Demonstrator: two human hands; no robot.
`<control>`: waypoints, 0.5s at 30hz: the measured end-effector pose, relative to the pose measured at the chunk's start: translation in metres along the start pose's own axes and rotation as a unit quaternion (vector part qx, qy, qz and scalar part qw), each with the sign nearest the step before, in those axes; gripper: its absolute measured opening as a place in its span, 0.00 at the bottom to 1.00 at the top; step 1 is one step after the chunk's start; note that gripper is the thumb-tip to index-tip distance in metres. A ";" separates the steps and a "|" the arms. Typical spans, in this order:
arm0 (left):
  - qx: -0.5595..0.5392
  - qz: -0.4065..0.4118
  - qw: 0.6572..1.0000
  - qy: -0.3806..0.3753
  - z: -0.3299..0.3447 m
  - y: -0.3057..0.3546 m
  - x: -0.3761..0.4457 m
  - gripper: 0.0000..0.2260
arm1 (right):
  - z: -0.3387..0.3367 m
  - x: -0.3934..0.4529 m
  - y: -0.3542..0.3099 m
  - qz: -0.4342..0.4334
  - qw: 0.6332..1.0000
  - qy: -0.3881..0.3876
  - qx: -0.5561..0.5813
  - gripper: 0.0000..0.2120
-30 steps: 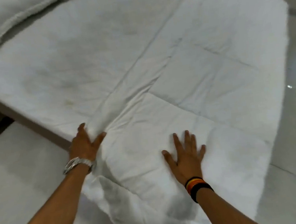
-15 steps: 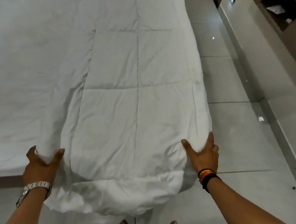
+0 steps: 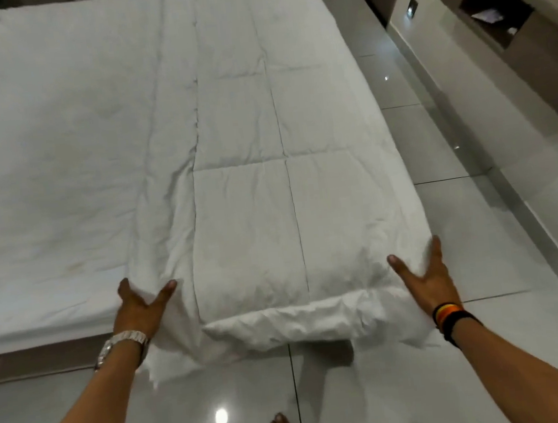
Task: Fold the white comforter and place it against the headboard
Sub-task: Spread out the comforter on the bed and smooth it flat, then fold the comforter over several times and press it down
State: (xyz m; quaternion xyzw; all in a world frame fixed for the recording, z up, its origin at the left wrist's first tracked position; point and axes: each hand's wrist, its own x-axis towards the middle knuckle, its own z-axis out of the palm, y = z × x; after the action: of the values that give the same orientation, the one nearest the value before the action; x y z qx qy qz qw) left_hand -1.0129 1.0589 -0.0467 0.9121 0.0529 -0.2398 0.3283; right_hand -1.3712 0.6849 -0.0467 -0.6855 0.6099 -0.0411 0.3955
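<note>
1. On the left of the frame, the left hand is spread wide, thumb apart from the fingers. It pinches the near left corner of the white comforter.
2. In the middle, the comforter lies in a long strip on the bed. Its long way runs from the bottom of the frame up to the top. Its near end hangs just over the bed edge.
3. On the right, the right hand is spread wide too and holds the near right corner.
4. Both hands look about equally near, one on each side.
5. Half a second ago the hands held these same corners. Now the view shows more of the far end.
</note>
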 end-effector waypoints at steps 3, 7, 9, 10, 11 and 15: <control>-0.017 0.026 0.999 0.026 0.027 -0.002 0.005 0.49 | 0.038 0.004 -0.005 -0.011 0.999 0.010 -0.052 0.56; 0.020 0.067 0.996 0.060 0.022 -0.007 -0.012 0.36 | 0.016 -0.002 0.014 -0.034 0.997 0.005 -0.068 0.53; 0.031 0.080 0.994 0.065 0.004 -0.015 -0.033 0.32 | -0.019 -0.019 0.033 -0.030 0.996 0.007 -0.081 0.53; 0.034 0.088 0.993 0.066 -0.006 -0.019 -0.045 0.31 | -0.036 -0.031 0.042 -0.030 0.996 0.018 -0.078 0.53; 0.037 0.091 0.993 0.065 -0.015 -0.023 -0.059 0.31 | -0.051 -0.042 0.050 -0.029 0.997 0.026 -0.073 0.54; 0.026 0.070 0.995 0.058 -0.037 -0.057 -0.111 0.30 | -0.080 -0.091 0.078 0.000 0.998 0.020 -0.052 0.62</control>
State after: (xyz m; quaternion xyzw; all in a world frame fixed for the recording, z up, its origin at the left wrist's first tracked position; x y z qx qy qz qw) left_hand -1.1102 1.1326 -0.0022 0.9343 0.0015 -0.1638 0.3167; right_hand -1.4997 0.7294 0.0007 -0.7042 0.6191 -0.0226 0.3469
